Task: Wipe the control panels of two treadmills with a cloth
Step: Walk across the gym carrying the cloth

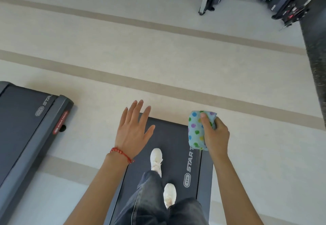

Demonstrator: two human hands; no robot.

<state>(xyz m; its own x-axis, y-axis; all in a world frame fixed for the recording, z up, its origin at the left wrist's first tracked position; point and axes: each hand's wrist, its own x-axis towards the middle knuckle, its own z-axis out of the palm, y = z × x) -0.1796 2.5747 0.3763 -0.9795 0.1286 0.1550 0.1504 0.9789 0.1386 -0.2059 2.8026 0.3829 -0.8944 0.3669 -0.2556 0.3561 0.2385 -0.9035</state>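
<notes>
**Two treadmills in view, no control panel showing**

Standing on near treadmill belt (169, 136), facing its rear end and floor. Second treadmill (26, 127) at left. Right hand (214, 135) clamped round folded dotted cloth (198, 129); left hand (133, 129) spread, holding nothing. Cannot judge wiping done or left: consoles out of frame.

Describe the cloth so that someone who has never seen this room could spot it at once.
Find the dark treadmill belt the person stands on, in white shoes. Above its right edge, the right hand grips a folded cloth. It is pale blue with coloured dots, the only patterned thing in view; the left hand holds nothing.
</notes>
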